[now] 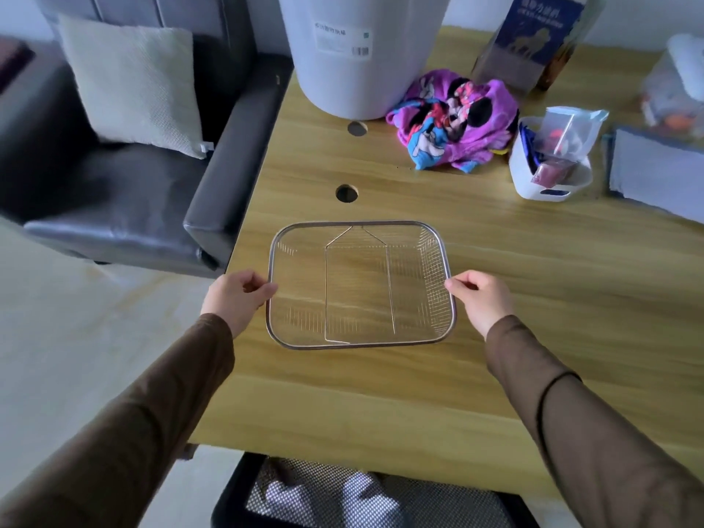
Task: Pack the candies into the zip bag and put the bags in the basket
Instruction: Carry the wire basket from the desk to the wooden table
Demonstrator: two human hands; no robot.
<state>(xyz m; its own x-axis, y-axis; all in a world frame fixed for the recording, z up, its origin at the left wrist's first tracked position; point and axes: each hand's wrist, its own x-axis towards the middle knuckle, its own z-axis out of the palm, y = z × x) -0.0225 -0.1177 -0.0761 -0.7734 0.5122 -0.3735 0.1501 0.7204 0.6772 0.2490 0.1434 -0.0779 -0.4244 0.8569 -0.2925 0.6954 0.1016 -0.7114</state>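
Note:
A shallow wire-mesh basket (pixel 438 257) with a metal rim lies on the wooden table in front of me, with nothing in it. My left hand (pixel 234 297) pinches its left rim and my right hand (pixel 482 297) pinches its right rim. Clear zip bags (pixel 567 133) stick up out of a small white tub (pixel 533 184) at the right back; something red and purple shows inside them. I cannot make out loose candies.
A big white bucket (pixel 358 55) stands at the back of the table (pixel 419 398), a crumpled purple cartoon cloth (pixel 453 123) beside it, a dark blue box (pixel 537 36) behind. A grey folder (pixel 655 173) lies far right. Two round holes (pixel 346 193) pierce the tabletop. A black sofa (pixel 114 192) sits to the left.

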